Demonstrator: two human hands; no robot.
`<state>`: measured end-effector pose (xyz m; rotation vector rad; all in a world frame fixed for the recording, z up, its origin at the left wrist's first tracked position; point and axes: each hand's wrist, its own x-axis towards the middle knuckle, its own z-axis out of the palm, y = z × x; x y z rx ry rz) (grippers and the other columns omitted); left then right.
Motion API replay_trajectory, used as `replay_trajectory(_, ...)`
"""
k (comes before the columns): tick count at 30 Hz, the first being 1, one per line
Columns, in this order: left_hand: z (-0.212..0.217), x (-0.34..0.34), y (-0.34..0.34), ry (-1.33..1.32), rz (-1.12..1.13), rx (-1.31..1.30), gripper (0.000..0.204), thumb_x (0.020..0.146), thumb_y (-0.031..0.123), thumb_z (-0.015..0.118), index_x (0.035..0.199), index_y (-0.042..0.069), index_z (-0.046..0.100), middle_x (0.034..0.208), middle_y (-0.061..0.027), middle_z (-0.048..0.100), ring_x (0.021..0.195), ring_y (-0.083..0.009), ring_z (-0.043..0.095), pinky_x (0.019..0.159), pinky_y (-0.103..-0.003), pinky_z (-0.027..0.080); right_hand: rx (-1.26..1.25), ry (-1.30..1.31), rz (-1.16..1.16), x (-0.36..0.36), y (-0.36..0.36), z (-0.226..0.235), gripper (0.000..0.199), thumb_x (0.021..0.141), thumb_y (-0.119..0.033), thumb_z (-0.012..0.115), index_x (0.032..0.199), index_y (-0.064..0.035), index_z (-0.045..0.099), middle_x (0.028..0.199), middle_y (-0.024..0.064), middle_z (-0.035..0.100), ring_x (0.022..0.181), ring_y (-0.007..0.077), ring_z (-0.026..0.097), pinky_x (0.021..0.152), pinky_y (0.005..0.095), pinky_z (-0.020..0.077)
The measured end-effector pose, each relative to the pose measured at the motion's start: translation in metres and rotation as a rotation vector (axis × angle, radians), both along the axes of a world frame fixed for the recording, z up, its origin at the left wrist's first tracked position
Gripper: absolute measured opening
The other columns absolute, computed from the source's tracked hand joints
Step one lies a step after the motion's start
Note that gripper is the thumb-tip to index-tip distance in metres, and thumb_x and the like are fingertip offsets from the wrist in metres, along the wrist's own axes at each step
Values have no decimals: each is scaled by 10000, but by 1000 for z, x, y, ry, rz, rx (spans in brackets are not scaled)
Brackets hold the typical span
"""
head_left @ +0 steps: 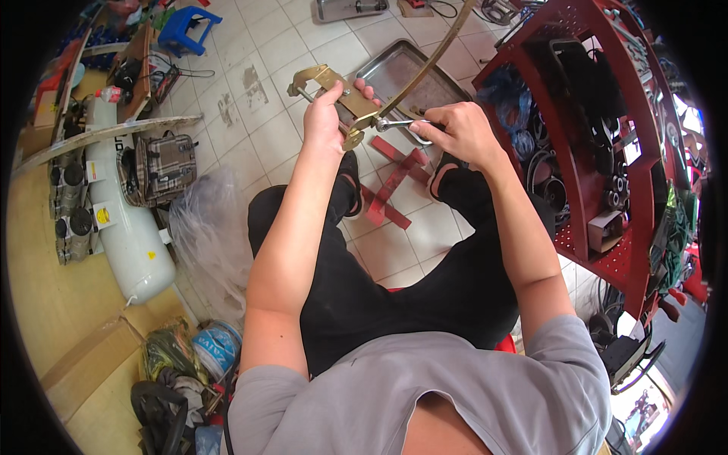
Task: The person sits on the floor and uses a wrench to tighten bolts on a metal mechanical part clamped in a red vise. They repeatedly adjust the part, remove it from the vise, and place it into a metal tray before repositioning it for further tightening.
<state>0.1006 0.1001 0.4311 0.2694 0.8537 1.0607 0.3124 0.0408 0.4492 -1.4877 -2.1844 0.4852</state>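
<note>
My left hand [326, 121] is wrapped round a gold-coloured metal bracket [358, 105] with bent flanges and a rod along one side. It is held up in front of my knees. My right hand [464, 135] grips the handle of a ratchet wrench [400, 123]. The wrench's head meets the near right end of the bracket; the fastener under it is too small to make out. A long, curved tan strip [431, 64] rises from close to that end toward the top edge. Whether it joins the bracket, I cannot tell.
A grey metal tray [406, 47] lies on the tiles beyond my hands. Between my feet stands a red metal frame [396, 186]. To the right is a red tool rack [580, 220]. On the left are a white cylinder [133, 243], a plaid bag [168, 163] and a blue stool [186, 29].
</note>
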Motion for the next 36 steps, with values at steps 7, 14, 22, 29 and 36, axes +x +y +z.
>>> replay_trajectory(7, -2, 2, -1, 17, -65, -18, 182, 969, 165, 385, 1051, 6, 421, 1017, -154, 581, 879, -283, 619, 804, -464, 531, 182, -77, -4, 2, 0, -1, 462, 797, -479, 624, 625, -50, 632, 509, 115, 525, 516, 311, 543, 484, 385, 424)
replay_trajectory(14, 2, 5, -5, 65, -113, 13, 173, 962, 150, 394, 1049, 4, 427, 963, -163, 594, 832, -282, 627, 717, -465, 559, 232, -77, -25, 5, 0, -2, 517, 784, -523, 609, 597, -42, 604, 533, 115, 538, 552, 312, 553, 498, 392, 430)
replay_trajectory(22, 2, 6, -8, 117, -116, 43, 169, 964, 168, 415, 1041, 22, 450, 991, -147, 593, 827, -262, 630, 730, -451, 562, 40, 35, 1, 7, 1, -28, 559, 800, -515, 598, 573, -8, 535, 526, 154, 494, 540, 359, 501, 496, 411, 408)
replay_trajectory(29, 3, 2, -8, 105, -110, 113, 164, 960, 171, 436, 1036, 28, 461, 980, -150, 593, 813, -262, 630, 703, -454, 566, -191, 140, -91, 5, 3, -27, 547, 721, -544, 682, 666, -3, 625, 517, 144, 512, 512, 322, 537, 503, 383, 424)
replay_trajectory(36, 3, 7, -6, 202, -115, 226, 145, 958, 147, 444, 1048, 34, 442, 929, -161, 600, 746, -249, 632, 631, -440, 574, -281, 129, -292, 0, -5, -17, 622, 633, -558, 747, 728, 48, 648, 544, 163, 566, 563, 307, 604, 578, 380, 471)
